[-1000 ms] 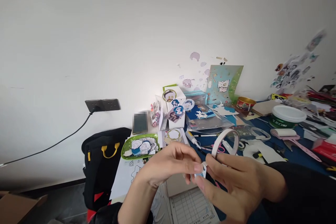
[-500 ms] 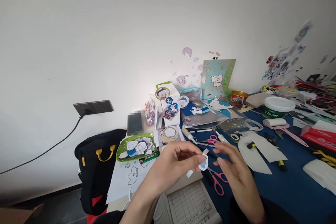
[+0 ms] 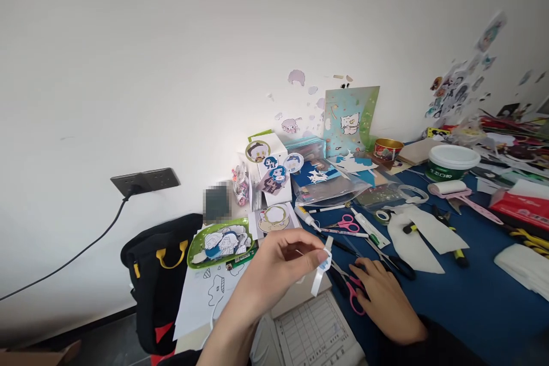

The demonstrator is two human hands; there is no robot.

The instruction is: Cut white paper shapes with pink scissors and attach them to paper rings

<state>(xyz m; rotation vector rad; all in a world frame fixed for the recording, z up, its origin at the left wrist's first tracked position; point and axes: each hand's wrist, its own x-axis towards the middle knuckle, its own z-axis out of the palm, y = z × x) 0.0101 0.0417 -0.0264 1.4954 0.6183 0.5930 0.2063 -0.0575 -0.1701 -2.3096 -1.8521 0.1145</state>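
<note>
My left hand (image 3: 283,260) is closed in a pinch on a small white paper cutout (image 3: 325,262) with a light-blue print. A narrow white strip (image 3: 318,283) sticks out below the cutout, and a short end shows above it. My right hand (image 3: 384,294) is down at the blue tabletop, palm downward with its fingers apart. Its thumb and fingertips are at the pink handles of a pair of scissors (image 3: 355,299), partly covering them; whether they touch is hard to make out. Black-handled scissors (image 3: 403,267) lie just beyond that hand. Under my left hand is a printed form book (image 3: 315,329).
A green tray (image 3: 195,249) of paper cutouts stands at left beside drawn sheets (image 3: 189,309). Farther back lie another pink pair of scissors (image 3: 348,223), glue (image 3: 306,216) and a plastic bag (image 3: 330,191). White paper pieces (image 3: 412,246), a lint roller (image 3: 472,206) and a tub (image 3: 452,163) are at right.
My right hand has moved down from beside the paper cutout to the pink scissors handles. My left hand keeps its pinch, with the cutout turned and shifted slightly left.
</note>
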